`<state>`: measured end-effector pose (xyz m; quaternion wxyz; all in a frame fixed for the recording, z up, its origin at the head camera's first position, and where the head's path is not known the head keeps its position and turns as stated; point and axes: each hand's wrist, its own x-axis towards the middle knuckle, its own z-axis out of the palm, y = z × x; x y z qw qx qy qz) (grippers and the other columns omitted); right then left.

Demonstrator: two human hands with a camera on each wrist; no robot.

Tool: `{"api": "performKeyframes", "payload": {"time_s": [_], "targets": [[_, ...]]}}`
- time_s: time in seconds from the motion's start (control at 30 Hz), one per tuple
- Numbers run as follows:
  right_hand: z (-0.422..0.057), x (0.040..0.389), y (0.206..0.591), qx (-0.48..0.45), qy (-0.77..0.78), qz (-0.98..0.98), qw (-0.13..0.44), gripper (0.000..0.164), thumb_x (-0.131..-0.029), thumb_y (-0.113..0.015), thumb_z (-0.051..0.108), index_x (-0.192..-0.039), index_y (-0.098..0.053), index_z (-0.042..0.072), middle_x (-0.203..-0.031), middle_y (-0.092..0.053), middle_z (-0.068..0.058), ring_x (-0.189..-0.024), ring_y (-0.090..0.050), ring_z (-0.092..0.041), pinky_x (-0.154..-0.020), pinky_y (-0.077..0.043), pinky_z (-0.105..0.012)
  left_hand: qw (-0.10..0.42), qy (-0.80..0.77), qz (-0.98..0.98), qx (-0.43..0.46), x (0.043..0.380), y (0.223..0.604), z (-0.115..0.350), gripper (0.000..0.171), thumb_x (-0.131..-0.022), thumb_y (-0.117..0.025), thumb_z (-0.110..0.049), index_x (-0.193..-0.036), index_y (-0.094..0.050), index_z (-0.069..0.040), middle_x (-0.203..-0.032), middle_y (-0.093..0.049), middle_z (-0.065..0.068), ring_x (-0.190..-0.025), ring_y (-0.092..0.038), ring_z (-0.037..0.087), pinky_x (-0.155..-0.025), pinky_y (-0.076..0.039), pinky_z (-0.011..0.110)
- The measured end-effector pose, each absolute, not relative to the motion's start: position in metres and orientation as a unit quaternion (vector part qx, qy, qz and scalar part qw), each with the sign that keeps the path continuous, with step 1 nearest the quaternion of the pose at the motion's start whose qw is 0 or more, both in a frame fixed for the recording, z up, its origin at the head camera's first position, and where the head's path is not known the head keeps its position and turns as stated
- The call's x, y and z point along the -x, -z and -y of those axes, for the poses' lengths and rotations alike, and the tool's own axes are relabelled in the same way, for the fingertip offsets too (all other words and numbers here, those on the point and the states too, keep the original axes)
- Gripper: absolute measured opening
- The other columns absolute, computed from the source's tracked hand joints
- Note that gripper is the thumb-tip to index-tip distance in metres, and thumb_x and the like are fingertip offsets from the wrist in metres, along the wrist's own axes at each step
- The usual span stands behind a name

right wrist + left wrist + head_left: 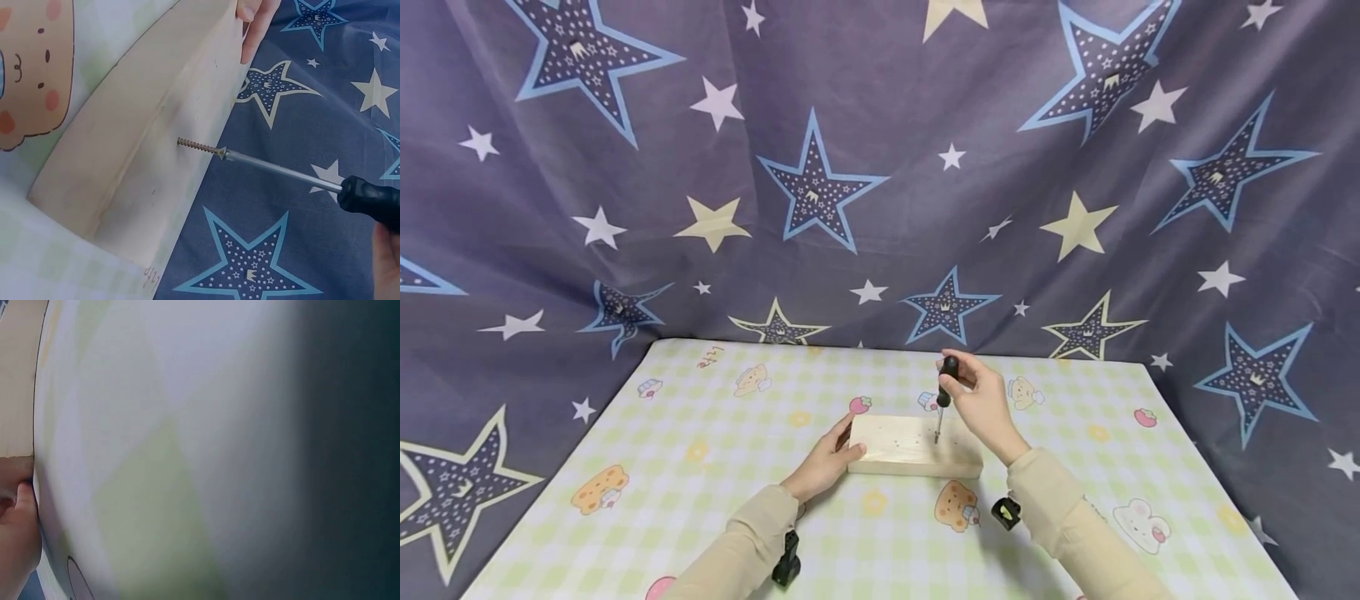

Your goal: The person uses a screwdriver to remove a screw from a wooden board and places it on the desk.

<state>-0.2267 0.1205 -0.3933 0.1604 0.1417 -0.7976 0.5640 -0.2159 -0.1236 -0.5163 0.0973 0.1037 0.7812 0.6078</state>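
A pale wooden block (895, 454) lies flat on the table, with several small holes in its top. My left hand (827, 460) grips the block's left end, thumb at the front corner and fingers around the far side; the left wrist view catches part of that hand (19, 534) at the edge of the block (15, 381). My right hand (985, 404) holds a black-handled screwdriver (945, 387) almost upright over the block's right half. In the right wrist view, the screwdriver's tip meets the head of a brass-coloured screw (199, 145), whose point is at the wood surface.
A checked tablecloth with cartoon prints covers the table (715, 500). Behind it hangs a dark curtain (880, 208) with stars. Small black devices are strapped at the left wrist (787, 560) and right wrist (1006, 512).
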Motion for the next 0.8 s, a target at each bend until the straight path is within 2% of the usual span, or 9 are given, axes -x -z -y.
{"api": "performKeyframes", "payload": {"time_s": [0.3, 0.5, 0.57, 0.67, 0.8], "targets": [[-0.122, 0.224, 0.397, -0.137, -0.581, 0.789, 0.146, 0.032, -0.085, -0.062, 0.000, -0.117, -0.059, 0.001, -0.107, -0.066, -0.014, -0.095, -0.063, -0.023, -0.089, -0.050, -0.021, 0.097, -0.603, -0.784, -0.108, 0.215, 0.523, 0.125, 0.070, -0.094, -0.053, -0.020, -0.147, -0.011, -0.001, -0.151, -0.013, 0.021, -0.139, -0.015, 0.034, -0.113, -0.019, 0.048], [-0.113, 0.205, 0.378, -0.135, -0.580, 0.788, 0.155, 0.028, -0.084, -0.065, 0.002, -0.111, -0.061, -0.003, -0.102, -0.064, -0.020, -0.092, -0.063, -0.027, -0.088, -0.052, -0.031, 0.097, -0.606, -0.783, -0.102, 0.216, 0.525, 0.124, 0.068, -0.094, -0.052, -0.014, -0.146, -0.011, 0.001, -0.151, -0.014, 0.022, -0.139, -0.015, 0.035, -0.114, -0.018, 0.049], [-0.113, 0.208, 0.381, -0.125, -0.573, 0.793, 0.165, 0.028, -0.083, -0.067, 0.006, -0.109, -0.062, -0.002, -0.101, -0.064, -0.019, -0.094, -0.062, -0.027, -0.088, -0.052, -0.034, 0.095, -0.606, -0.783, -0.105, 0.216, 0.524, 0.124, 0.068, -0.094, -0.052, -0.016, -0.146, -0.011, 0.000, -0.151, -0.014, 0.022, -0.139, -0.015, 0.035, -0.113, -0.018, 0.049], [-0.116, 0.215, 0.388, -0.114, -0.570, 0.794, 0.179, 0.028, -0.081, -0.070, 0.012, -0.106, -0.064, 0.001, -0.099, -0.060, -0.013, -0.095, -0.058, -0.023, -0.088, -0.052, -0.034, 0.091, -0.603, -0.785, -0.107, 0.215, 0.521, 0.123, 0.068, -0.094, -0.052, -0.018, -0.147, -0.012, 0.000, -0.151, -0.015, 0.022, -0.139, -0.016, 0.035, -0.113, -0.019, 0.049], [-0.114, 0.211, 0.379, -0.102, -0.572, 0.792, 0.185, 0.028, -0.080, -0.071, 0.010, -0.105, -0.066, 0.001, -0.094, -0.056, -0.012, -0.089, -0.055, -0.018, -0.087, -0.051, -0.033, 0.091, -0.600, -0.788, -0.102, 0.214, 0.516, 0.123, 0.068, -0.094, -0.052, -0.016, -0.146, -0.013, 0.001, -0.151, -0.014, 0.022, -0.139, -0.016, 0.036, -0.113, -0.019, 0.049]]}}
